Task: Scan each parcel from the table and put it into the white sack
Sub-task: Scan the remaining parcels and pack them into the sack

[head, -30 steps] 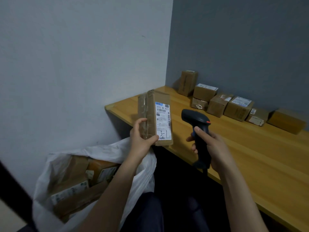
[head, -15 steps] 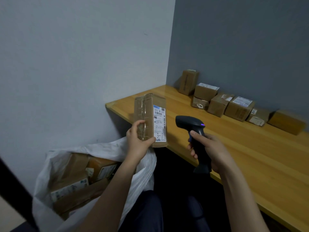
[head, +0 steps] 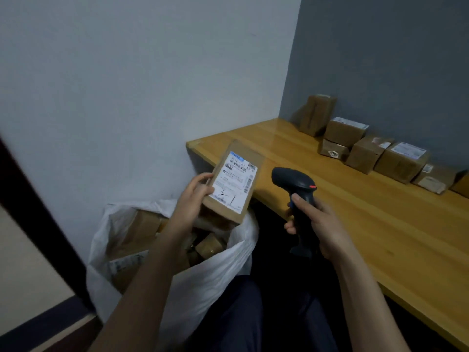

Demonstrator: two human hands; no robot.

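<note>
Above white sack [head: 203, 275] | parcel [head: 234, 181] gripped | left hand [head: 193, 199] fingers [head: 203, 177]

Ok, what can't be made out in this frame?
Head view only.
The label on the held parcel: print too small and blurred; only handwritten 3-1 reads.
The white sack: left forearm hides part of its contents.
The rightmost box on the table: cut off by the right edge.

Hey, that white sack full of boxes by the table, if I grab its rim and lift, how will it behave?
Probably floppy: the white sack has a rim that sags and folds. Likely heavy: cardboard boxes fill it nearly to the top. Their corners might strain its thin wall, so support the bottom.
</note>
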